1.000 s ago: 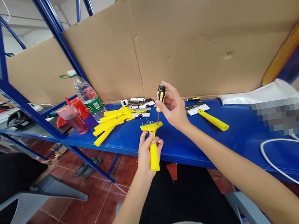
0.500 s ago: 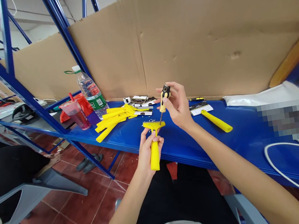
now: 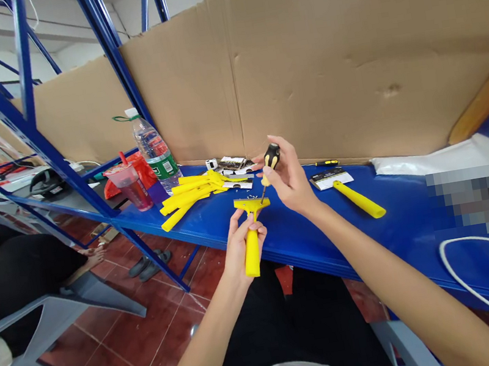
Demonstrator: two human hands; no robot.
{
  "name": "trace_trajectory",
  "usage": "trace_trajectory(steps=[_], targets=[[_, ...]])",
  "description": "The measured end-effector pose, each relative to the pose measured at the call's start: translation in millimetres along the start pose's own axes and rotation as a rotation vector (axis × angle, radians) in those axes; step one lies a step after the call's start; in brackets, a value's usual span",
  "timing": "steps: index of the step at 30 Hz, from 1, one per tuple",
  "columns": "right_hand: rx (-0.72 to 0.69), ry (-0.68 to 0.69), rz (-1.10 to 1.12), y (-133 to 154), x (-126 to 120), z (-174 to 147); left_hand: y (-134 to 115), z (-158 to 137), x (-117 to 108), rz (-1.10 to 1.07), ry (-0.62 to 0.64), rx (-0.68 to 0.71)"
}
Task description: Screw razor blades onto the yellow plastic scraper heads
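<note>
My left hand (image 3: 242, 244) is closed round the neck of a yellow scraper (image 3: 252, 255), its wide head turned away from me. In my right hand (image 3: 289, 179) is a screwdriver (image 3: 270, 159) with a black and cream handle, tilted, its tip at the right part of the scraper's head. Whether the tip sits in a screw is too small to tell. Several small screws (image 3: 252, 196) lie on the blue table (image 3: 300, 242) just beyond the head. Left of them is a pile of yellow scrapers (image 3: 188, 195).
A water bottle (image 3: 157, 153) and a red drink cup (image 3: 133, 191) stand at the left. To the right lie another yellow handle (image 3: 361, 199), a blade packet (image 3: 325, 179), a white bag (image 3: 431, 162) and a white cable (image 3: 455, 279). Cardboard (image 3: 309, 61) walls the back. A co-worker (image 3: 27, 273) sits at left.
My right hand and the screwdriver handle have shifted and tilted slightly, with the tip still at the scraper's head. The view has turned a little; the left hand keeps its hold.
</note>
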State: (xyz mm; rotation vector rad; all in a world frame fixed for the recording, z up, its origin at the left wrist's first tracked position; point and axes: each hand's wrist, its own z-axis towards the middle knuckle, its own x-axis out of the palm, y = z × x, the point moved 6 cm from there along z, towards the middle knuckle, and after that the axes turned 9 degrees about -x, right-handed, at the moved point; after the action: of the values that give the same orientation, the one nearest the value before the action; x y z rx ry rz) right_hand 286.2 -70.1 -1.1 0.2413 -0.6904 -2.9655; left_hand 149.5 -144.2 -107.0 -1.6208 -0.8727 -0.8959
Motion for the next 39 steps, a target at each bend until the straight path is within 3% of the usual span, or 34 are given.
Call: trace_trajectory(steps=[3,10,16,24,30,36,39], targets=[[0.027,0.009,0.042,2.3,1.6,0.1,-0.4,-0.3,0.0,-0.013,0.007,-0.006],[-0.032,-0.154,-0.071,7.6,-9.5,1.1,1.3,-1.1,-1.3,0.035,0.018,-0.016],[-0.058,-0.018,-0.004,12.4,-1.9,0.4,-1.4,1.3,-4.6,0.065,-0.027,0.010],[-0.090,-0.113,-0.178,7.0,-7.5,2.1,-0.3,1.1,-3.3,0.060,0.019,-0.010],[0.020,0.064,-0.076,6.5,1.3,4.4,-1.9,3.2,-5.8,0.055,0.037,-0.005],[0.027,-0.045,-0.169,-1.3,-7.2,5.0,-1.0,1.5,-4.4,0.061,0.025,-0.015],[-0.003,-0.027,-0.140,1.6,-4.9,4.5,-1.7,1.7,-3.7,0.066,0.032,-0.011]])
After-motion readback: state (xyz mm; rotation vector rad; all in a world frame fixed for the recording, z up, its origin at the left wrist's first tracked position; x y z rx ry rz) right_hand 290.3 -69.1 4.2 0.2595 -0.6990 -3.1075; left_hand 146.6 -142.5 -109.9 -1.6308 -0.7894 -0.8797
